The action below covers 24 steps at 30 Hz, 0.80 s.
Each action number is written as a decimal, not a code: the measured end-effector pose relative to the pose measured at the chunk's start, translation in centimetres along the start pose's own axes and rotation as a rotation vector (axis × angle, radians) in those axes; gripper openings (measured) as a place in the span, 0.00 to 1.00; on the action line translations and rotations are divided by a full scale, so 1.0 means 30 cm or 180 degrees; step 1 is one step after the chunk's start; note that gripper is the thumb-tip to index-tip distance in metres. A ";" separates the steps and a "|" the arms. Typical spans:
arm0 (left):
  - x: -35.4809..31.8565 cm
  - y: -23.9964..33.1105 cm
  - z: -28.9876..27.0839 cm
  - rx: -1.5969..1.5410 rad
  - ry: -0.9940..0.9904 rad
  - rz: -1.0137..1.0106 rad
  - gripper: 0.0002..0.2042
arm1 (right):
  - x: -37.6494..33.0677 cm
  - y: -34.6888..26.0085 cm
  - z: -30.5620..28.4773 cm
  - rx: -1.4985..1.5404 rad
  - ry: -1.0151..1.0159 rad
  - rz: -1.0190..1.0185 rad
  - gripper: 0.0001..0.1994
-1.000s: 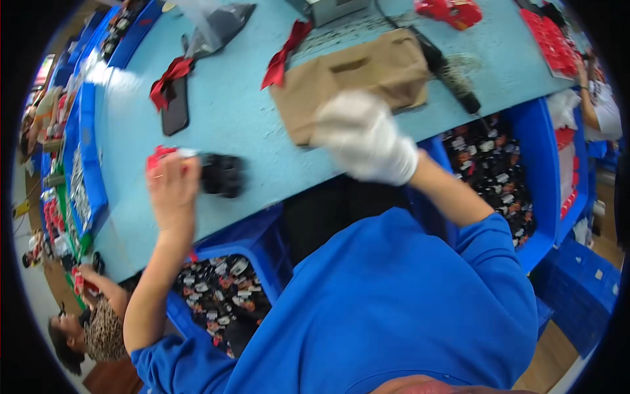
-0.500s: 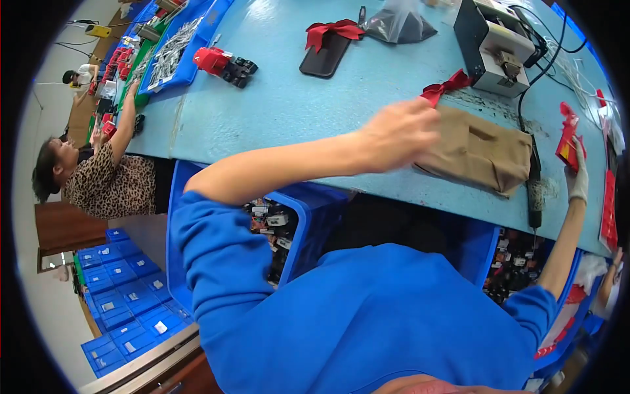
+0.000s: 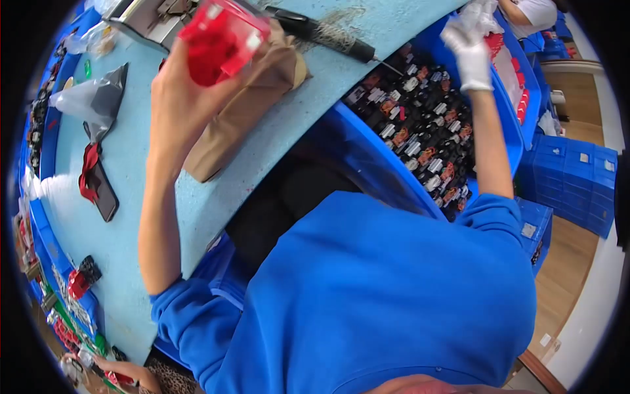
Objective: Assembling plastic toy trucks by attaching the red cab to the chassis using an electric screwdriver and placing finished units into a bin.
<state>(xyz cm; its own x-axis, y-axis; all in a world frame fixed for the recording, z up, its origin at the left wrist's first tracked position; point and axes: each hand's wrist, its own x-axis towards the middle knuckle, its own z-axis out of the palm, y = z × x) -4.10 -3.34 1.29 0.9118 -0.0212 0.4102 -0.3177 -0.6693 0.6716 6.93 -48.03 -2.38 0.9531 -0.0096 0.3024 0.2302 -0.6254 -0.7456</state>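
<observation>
Two hands | left hand (image 3: 180, 98) now raised, grip closed on red block (image 3: 220, 39) | gloved right hand (image 3: 469, 49) grip unclear

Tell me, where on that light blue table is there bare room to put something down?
The widest bare stretch of the table lies between the dark phone with a red ribbon and the brown paper bag, running toward the near edge. It is crowded at the far end around the bag, the left hand with its red box, and the black-handled tool. The blue bin is packed with small parts.

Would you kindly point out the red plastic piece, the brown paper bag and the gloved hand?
red plastic piece (image 3: 220, 41), head view, its middle.
brown paper bag (image 3: 246, 108), head view, its creased middle.
right hand (image 3: 469, 49), head view, back of the white glove.
</observation>
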 end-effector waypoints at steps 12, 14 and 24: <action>0.003 -0.030 0.058 0.1770 -0.0820 -0.0204 0.43 | -0.167 0.632 0.452 -0.0270 -0.0859 0.2054 0.30; -0.034 -0.044 0.058 0.1882 -0.0160 0.0258 0.45 | -0.156 0.574 0.465 -0.0286 -0.1102 0.1953 0.31; -0.152 0.139 0.051 0.0943 0.0740 0.1172 0.30 | -0.281 0.023 0.031 0.0698 -0.0559 0.2157 0.12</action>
<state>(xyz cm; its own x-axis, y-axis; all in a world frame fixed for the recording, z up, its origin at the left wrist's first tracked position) -9.17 -7.17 1.27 0.6610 -0.1518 0.7348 -0.4884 -0.8306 0.2677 -0.77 -47.64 -6.00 0.9135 -0.2020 -0.3532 -0.4045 -0.3558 -0.8425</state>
